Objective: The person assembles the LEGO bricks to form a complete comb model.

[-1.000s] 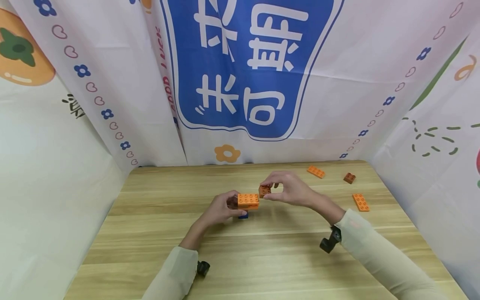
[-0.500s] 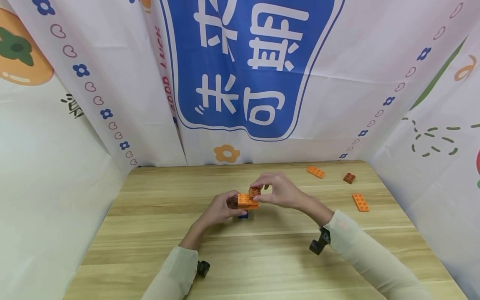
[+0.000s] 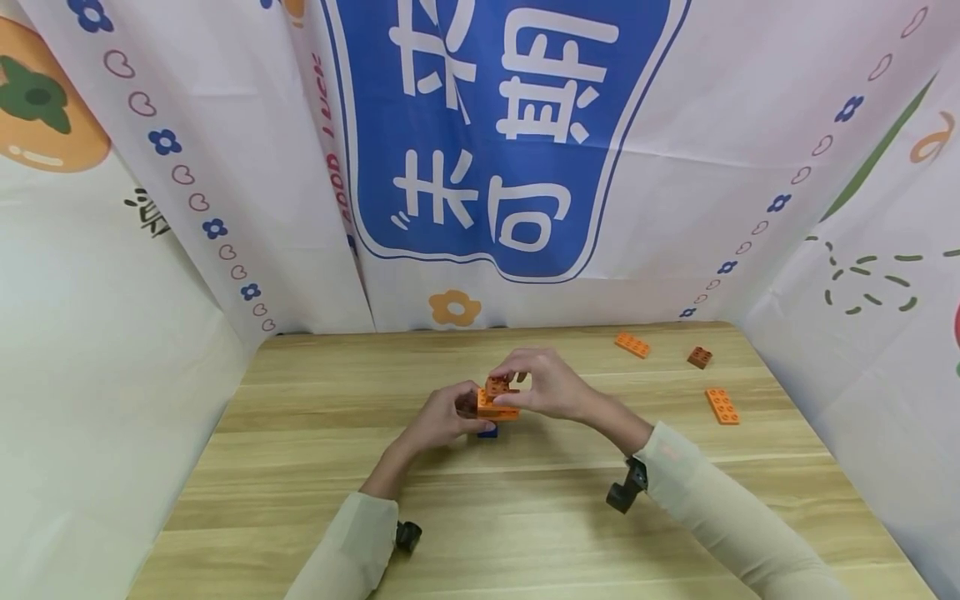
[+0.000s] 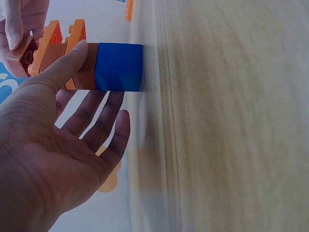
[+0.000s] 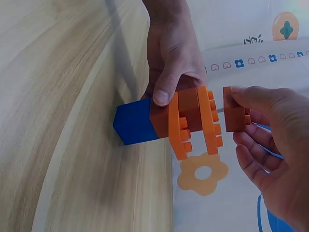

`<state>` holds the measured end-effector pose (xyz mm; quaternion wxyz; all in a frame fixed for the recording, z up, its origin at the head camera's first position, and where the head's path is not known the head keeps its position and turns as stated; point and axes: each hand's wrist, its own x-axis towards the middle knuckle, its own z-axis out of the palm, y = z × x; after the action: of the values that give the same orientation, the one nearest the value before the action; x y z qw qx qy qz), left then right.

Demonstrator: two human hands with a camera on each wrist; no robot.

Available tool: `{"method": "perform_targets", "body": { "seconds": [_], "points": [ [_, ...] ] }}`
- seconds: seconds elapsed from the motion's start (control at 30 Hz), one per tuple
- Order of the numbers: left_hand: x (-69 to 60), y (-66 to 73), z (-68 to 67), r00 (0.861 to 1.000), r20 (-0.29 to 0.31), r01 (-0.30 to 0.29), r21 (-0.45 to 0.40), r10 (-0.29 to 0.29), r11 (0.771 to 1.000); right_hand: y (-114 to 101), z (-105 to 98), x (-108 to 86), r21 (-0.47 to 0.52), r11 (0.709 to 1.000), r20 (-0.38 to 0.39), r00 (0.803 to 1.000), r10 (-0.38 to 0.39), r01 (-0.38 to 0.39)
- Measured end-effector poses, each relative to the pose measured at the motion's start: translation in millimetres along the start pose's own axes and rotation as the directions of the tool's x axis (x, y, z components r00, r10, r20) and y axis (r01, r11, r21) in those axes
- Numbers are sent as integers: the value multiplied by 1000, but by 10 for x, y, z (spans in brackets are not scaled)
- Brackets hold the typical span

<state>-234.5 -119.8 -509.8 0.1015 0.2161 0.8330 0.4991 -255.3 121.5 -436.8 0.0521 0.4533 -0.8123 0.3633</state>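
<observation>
My left hand (image 3: 441, 418) grips a toy brick stack with thumb and fingers. At its base is a blue block (image 5: 135, 123); above it come a brown brick (image 5: 159, 118), an orange plate (image 5: 175, 128), a second brown brick (image 5: 189, 107) and a top orange plate (image 5: 208, 123). My right hand (image 3: 551, 386) pinches a small brown brick (image 5: 235, 112) between thumb and fingers, just above the top plate's studs. In the right wrist view a narrow gap separates the two. The left thumb rests across the lower brown brick, hiding part of it.
On the wooden table (image 3: 337, 533), to the right, lie an orange plate (image 3: 633, 345) near the back edge, a small brown brick (image 3: 700, 357) and another orange plate (image 3: 722, 406). Printed cloth (image 3: 300, 283) hangs behind and at the sides.
My right hand has moved left with the brown brick, from beside the stack to over its top orange plate. The left hand and the stack stay in place.
</observation>
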Motion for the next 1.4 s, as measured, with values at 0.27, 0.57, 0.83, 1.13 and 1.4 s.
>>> {"method": "perform_targets", "body": {
  "seconds": [0.27,0.57,0.83,1.13,1.4],
  "points": [
    [4,10,18,1000,4,-1,3,1,1000,22,67,8,-17,1000,-11,1000,-9,8],
    [20,24,14,1000,-5,-17,6,17,1000,4,102,41,-51,998,14,999,35,-34],
    [16,14,15,1000,-8,-21,9,21,1000,-14,83,56,-54,998,33,999,29,-27],
    [12,10,23,1000,-10,-4,11,4,1000,-24,60,63,-49,997,48,997,64,-62],
    [7,33,27,1000,-7,10,-8,-10,1000,-46,35,84,-83,996,68,997,47,-41]
  ]
}}
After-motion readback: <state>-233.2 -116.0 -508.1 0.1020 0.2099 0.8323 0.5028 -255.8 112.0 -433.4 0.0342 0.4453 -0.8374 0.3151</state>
